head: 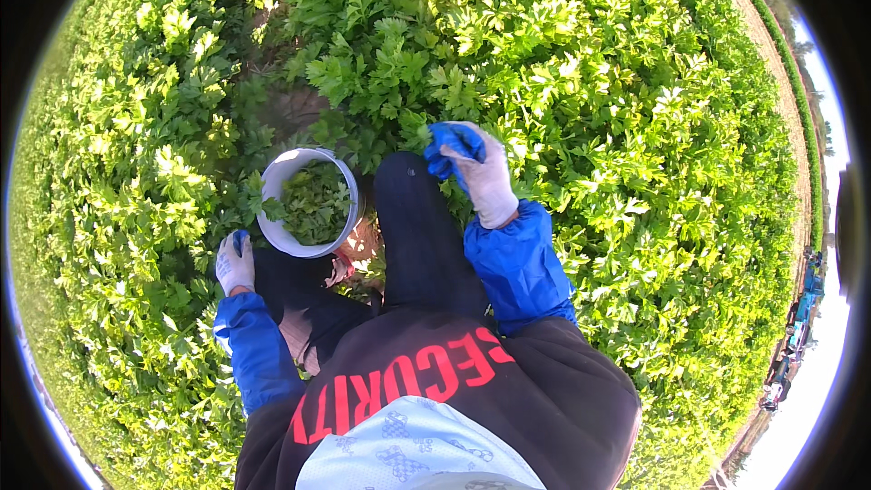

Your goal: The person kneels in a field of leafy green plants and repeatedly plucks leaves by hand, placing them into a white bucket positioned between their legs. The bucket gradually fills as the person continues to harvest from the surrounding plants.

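Observation:
A white plastic bucket [272, 184] stands between the rows, holding loose green leaves [316, 204]. My left hand [235, 264], in a white glove with blue-coated fingers, is just outside the bucket's lower left rim, beside the foliage. Its fingertips are mostly turned away, so any grip is hidden. Above my right knee, my right hand [473, 167] wears a matching glove, with its fingers curled inward. A blurred bit of green leaf shows at those fingertips; whether it is held is unclear. Leafy plants that look like celery [388, 68] grow right in front of that hand.
Dense plants [633, 204] surround me on both sides. My dark-trousered leg [418, 238] lies right of the bucket. Bare soil [296, 109] shows beyond the bucket. A pale dirt track [769, 61] and vehicles [799, 320] are at the far right.

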`<action>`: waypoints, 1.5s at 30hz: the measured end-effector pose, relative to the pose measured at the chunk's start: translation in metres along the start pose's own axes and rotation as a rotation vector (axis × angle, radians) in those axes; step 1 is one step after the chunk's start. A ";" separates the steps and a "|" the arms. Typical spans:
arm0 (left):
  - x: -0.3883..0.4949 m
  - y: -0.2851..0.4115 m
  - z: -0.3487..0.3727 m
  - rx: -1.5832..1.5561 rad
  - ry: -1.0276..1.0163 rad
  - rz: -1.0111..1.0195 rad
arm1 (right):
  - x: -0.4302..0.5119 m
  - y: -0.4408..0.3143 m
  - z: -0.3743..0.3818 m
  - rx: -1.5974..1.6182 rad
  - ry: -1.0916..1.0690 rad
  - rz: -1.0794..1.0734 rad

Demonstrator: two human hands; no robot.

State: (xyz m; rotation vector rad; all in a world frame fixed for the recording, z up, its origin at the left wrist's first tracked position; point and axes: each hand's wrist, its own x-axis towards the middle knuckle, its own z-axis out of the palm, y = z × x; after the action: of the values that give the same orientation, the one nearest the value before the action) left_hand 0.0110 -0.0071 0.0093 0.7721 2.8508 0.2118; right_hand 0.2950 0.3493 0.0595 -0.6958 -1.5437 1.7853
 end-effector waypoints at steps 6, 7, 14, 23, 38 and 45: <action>0.003 0.003 0.003 -0.015 0.012 0.002 | 0.050 -0.002 -0.182 -0.821 0.678 0.164; 0.004 0.004 0.004 -0.027 0.003 -0.011 | 0.056 0.004 -0.197 -1.091 0.697 0.321; 0.005 0.006 0.005 0.006 0.008 -0.024 | 0.104 0.035 -0.232 -1.643 0.224 0.744; 0.007 0.017 0.001 0.035 0.024 -0.042 | 0.094 0.071 -0.257 -1.552 0.479 0.580; 0.006 0.004 0.006 0.033 0.031 -0.016 | -0.002 -0.012 0.062 0.436 -0.428 0.307; -0.003 0.001 0.001 -0.009 0.013 -0.055 | -0.026 0.054 0.172 -0.582 -0.614 0.318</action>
State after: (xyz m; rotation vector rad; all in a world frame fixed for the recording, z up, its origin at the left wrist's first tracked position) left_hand 0.0144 -0.0075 0.0085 0.6919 2.8774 0.2233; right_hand 0.1730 0.2165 0.0327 -0.7215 -2.5484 1.8865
